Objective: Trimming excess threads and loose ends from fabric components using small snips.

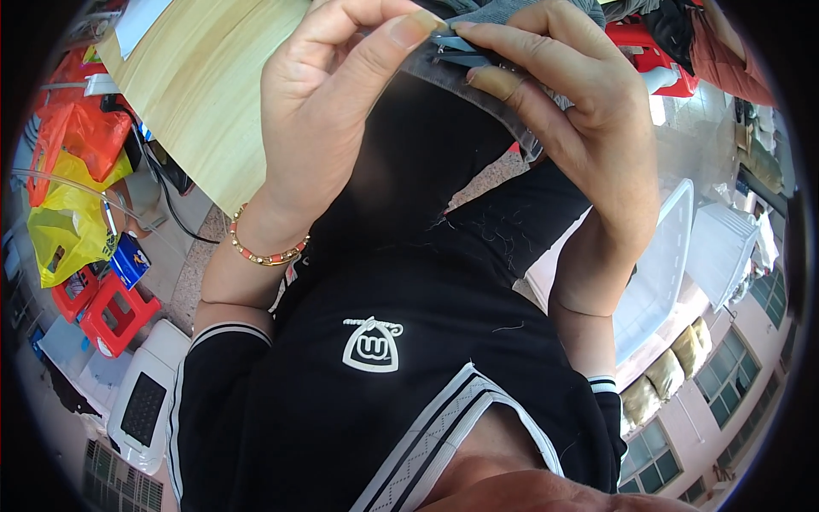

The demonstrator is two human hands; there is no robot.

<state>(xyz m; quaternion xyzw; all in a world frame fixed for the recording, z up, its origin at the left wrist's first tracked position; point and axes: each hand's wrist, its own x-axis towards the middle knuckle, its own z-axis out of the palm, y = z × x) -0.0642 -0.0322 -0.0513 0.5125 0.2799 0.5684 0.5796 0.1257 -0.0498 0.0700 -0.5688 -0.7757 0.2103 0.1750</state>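
Note:
At the top middle my left hand (311, 111) is closed in a pinch, thumb against fingertip; what lies between them is too small to make out. My right hand (593, 107) is closed too, with a small blue two-pronged piece (465, 58) between thumb and fingers. Its tips point toward the left fingertips, and its exact kind is unclear. A yellowish covering wraps the right thumb's tip. Behind the fingers lies grey cloth (493, 17), partly hidden by the hands. Below them runs the edge of a clear plastic sheet (469, 92), over my dark-clothed lap.
A light wooden table (200, 81) stands at the left. Beyond it are red and yellow plastic bags (64, 218), a black cable (166, 175) and a red stool (119, 314). A translucent plastic bin (653, 273) stands at my right. Another person's sleeve (725, 55) shows at the upper right.

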